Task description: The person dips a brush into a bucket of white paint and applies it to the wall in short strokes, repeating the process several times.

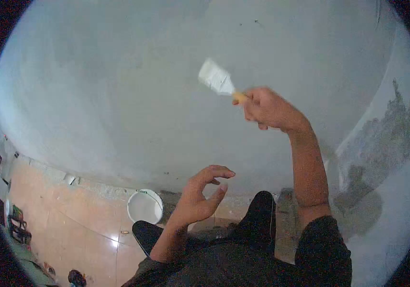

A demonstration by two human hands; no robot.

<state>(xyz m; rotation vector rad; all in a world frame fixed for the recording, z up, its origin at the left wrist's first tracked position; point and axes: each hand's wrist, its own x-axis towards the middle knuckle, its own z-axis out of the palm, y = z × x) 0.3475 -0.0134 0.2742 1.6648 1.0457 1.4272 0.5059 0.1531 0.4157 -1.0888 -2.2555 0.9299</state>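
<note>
My right hand (268,109) is closed around the yellowish handle of a paintbrush (217,78). The brush points up and left in front of a pale grey wall (133,86), and its bristles and ferrule are coated white. Lower down, my left hand (202,193) hangs in the air with fingers curved and a gap between thumb and forefinger, holding nothing. Just left of that hand, a white bucket (145,207) stands on the floor near the foot of the wall, its inside white.
An adjoining wall on the right has dark, rough patches (387,129). Tan floor tiles (78,217) spread at lower left, with debris along the wall's base. A dark chair-like object (19,227) stands at the far left. My knees (261,215) are bent close to the wall.
</note>
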